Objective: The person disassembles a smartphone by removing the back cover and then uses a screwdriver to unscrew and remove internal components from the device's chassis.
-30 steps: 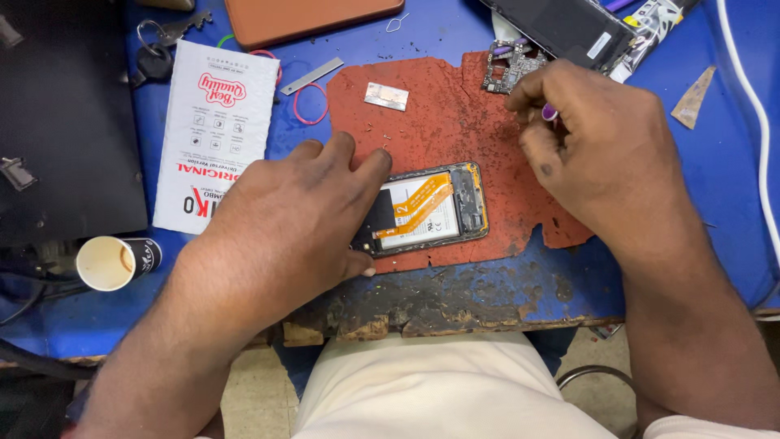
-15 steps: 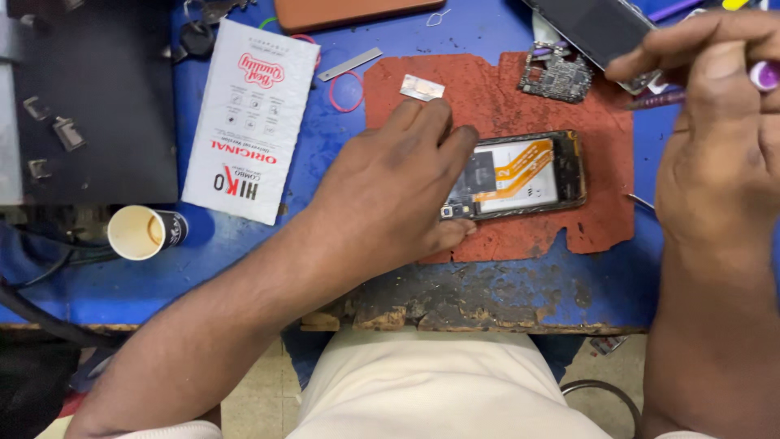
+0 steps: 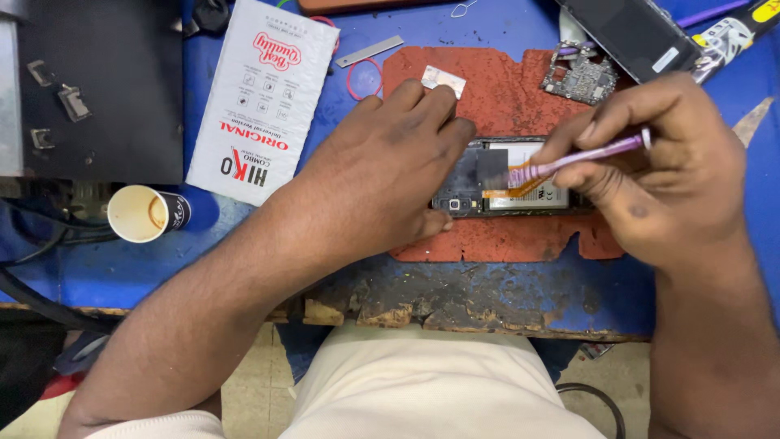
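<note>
While my left hand (image 3: pixel 382 175) lies flat on the opened phone (image 3: pixel 508 179), its fingers together and pressing the phone's near end onto the red mat (image 3: pixel 496 89), my right hand (image 3: pixel 650 171) has its fingers clamped on a purple tool (image 3: pixel 569 162). The tool tip rests on the orange flex cable by the battery. Work status, as I judge it: back cover already off, circuit board (image 3: pixel 578 77) removed and lying at one o'clock from the phone (bare, on the mat's far edge). Battery and flex are still seated, so internal work remains, and nothing is reassembled. A white parts packet (image 3: pixel 260 97) at ten o'clock looks unopened; a paper cup (image 3: pixel 146 213) stands on the table (image 3: pixel 122 268) at nine o'clock.
</note>
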